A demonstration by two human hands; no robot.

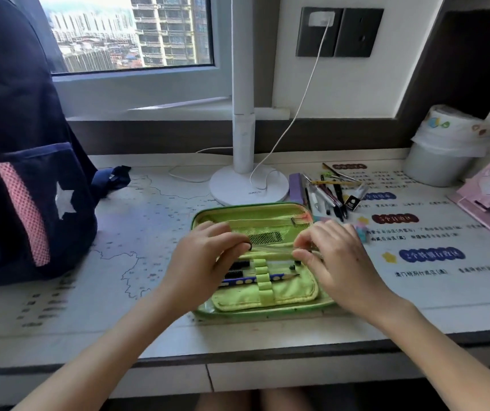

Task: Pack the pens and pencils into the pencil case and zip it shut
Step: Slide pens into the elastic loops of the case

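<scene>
The green pencil case (267, 298) lies open on the desk in front of me, its lid folded back. A blue pencil (267, 278) and two dark pens (239, 266) sit under the elastic loops of the inner flap. My left hand (205, 259) and my right hand (338, 262) each pinch one end of a thin clear pen (271, 248), held level across the middle of the case just above the flap. A pile of several loose pens and pencils (328, 194) lies on the desk behind the case's right corner.
A white lamp base (248, 188) with its cable stands right behind the case, a purple block (296, 188) beside it. A dark blue backpack (24, 173) fills the left. A white container (439, 155) and pink booklets (486, 191) stand at the right.
</scene>
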